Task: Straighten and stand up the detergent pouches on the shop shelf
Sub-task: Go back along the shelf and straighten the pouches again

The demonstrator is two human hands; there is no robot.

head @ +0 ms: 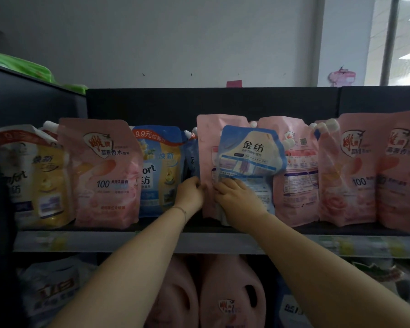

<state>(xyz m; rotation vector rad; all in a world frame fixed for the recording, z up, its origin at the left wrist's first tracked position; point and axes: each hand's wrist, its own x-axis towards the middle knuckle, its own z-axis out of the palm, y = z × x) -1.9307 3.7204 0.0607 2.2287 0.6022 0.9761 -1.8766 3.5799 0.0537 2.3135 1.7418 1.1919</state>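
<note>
- Head view: left hand (191,192) pinches the pink pouch (207,166) edge; right hand (234,197) grips the blue pouch (249,159), tilted, just above it.
- Other pouches (104,171) beside both hands already stand; only this pair seems left.

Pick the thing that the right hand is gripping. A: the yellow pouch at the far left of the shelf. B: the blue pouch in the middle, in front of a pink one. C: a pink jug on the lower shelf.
B: the right hand curls its fingers on the lower left edge of the blue pouch, which overlaps the pink pouch that the left hand grips by its side edge.
</note>
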